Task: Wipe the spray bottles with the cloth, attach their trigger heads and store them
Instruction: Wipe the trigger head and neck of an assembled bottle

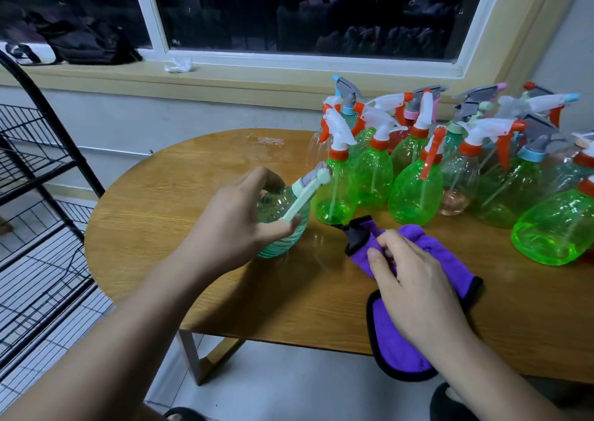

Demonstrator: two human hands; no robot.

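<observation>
Teal bottle (279, 227), left hand (234, 218) curled round it, probably steadying it on the counter (180, 195); purple cloth (401, 353) at its 4 o'clock, pinched by right hand (414, 282), likely for wiping.

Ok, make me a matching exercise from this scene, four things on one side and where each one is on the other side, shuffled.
Things
1. teal ribbed spray bottle
2. purple cloth
3. crumpled white tissue
4. black wire rack

Places
A. on the window sill
B. gripped by the left hand
C. standing left of the table
D. under the right hand, hanging over the table's near edge

Pairs: 1-B, 2-D, 3-A, 4-C
</observation>
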